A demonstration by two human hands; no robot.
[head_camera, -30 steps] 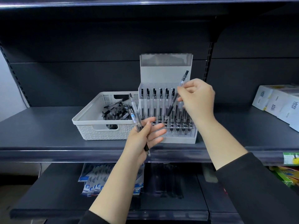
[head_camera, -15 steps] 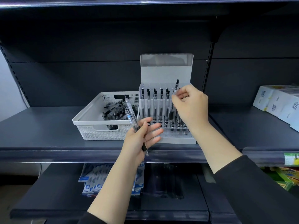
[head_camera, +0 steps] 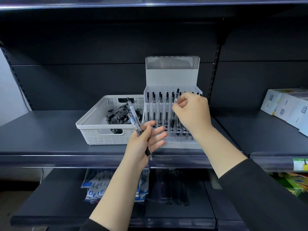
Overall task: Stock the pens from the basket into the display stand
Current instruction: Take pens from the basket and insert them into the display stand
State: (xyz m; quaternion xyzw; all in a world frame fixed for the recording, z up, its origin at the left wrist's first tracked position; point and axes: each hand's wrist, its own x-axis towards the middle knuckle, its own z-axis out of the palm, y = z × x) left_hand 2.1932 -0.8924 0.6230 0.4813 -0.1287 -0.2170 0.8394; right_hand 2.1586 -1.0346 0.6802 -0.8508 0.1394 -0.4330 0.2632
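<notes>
A clear acrylic display stand (head_camera: 171, 75) with a tall back panel stands on the dark shelf, with several clear black-ink pens upright in its slots. My right hand (head_camera: 191, 112) pinches one pen (head_camera: 173, 119) that sits almost fully down in a slot near the stand's middle. My left hand (head_camera: 146, 142) hovers in front of the stand and grips two clear pens (head_camera: 132, 116), tips down, tilted left. Left of the stand sits the white perforated basket (head_camera: 93, 120), several loose pens (head_camera: 121, 118) lying inside.
White boxes (head_camera: 286, 107) sit at the right end of the dark shelf (head_camera: 41, 130). Packaged goods (head_camera: 100, 185) lie on the lower shelf below my arms. A colourful box (head_camera: 296, 182) shows at lower right.
My right hand has lowered its pen from a tilted position above the stand down into a slot. My left hand has drifted slightly left with its two pens.
</notes>
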